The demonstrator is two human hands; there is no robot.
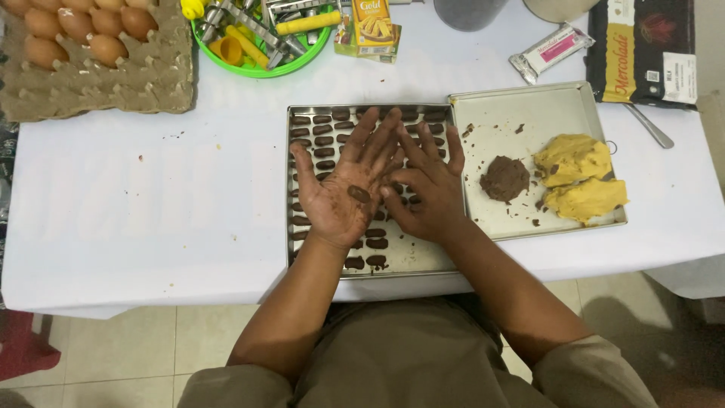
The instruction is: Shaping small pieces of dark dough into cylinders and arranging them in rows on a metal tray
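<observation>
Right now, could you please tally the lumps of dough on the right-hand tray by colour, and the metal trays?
Yellow dough lumps: 2
Brown dough lump: 1
Metal trays: 2, the right tray bearing the lumps and the left tray under the hands
Total: 5
The left hand lies palm up with a small brown piece on it; the right hand touches it.

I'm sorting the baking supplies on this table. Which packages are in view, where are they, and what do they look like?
Small box: top centre, beside the green basket; upright, yellow and green.
Wrapped bar: top right, above the right tray; slim, white and pink.
Large bag: far right; flat, black with gold.
</observation>
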